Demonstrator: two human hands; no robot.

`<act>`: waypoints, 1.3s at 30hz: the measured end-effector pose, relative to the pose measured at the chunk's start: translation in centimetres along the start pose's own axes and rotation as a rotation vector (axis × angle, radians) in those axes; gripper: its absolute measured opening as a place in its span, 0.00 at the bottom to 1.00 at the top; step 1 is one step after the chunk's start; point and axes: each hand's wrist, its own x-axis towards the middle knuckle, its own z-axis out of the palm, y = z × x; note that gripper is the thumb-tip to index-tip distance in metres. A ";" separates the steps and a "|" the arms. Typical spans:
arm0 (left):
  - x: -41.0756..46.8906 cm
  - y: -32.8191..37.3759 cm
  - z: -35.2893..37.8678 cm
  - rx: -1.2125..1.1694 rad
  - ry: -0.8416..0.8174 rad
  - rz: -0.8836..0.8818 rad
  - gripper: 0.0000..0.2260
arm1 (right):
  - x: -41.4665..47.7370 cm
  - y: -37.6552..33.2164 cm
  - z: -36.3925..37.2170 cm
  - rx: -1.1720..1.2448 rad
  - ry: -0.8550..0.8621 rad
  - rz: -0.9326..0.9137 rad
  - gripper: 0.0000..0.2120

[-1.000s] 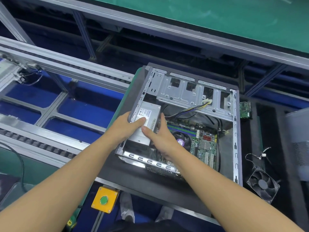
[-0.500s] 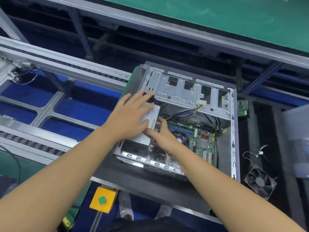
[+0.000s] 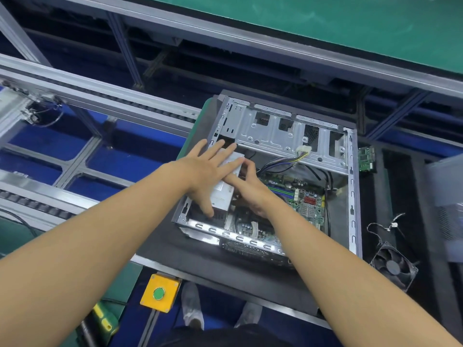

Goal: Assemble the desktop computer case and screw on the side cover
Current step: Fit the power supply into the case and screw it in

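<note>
Left hand [image 3: 205, 171] lies flat, fingers spread, on power supply [image 3: 221, 196] inside open computer case [image 3: 350, 196]. Right hand [image 3: 253, 194] grips its right edge, thumb on top. Case lies on dark mat [image 3: 200, 261], loose fan [image 3: 393, 266] just right of it.

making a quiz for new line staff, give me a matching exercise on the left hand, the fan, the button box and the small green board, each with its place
Things:
1 left hand
2 fan
3 button box
4 small green board

Places:
a right of the case, by its near corner
b flat on the power supply
c right of the case, by its far corner
d in front of the case, nearest the person

Pairs: 1-b; 2-a; 3-d; 4-c
</note>
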 end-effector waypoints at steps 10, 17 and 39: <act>-1.7 0.7 0.4 0.074 0.080 0.107 0.60 | -0.4 0.9 -0.8 -0.149 -0.042 -0.066 0.37; -3.1 -1.5 -4.2 -0.153 -0.224 0.021 0.55 | -0.4 0.7 -1.3 -0.155 -0.150 -0.023 0.45; -6.6 2.8 5.6 0.099 0.367 0.031 0.58 | 0.1 -2.2 -1.4 -0.562 -0.069 -0.219 0.21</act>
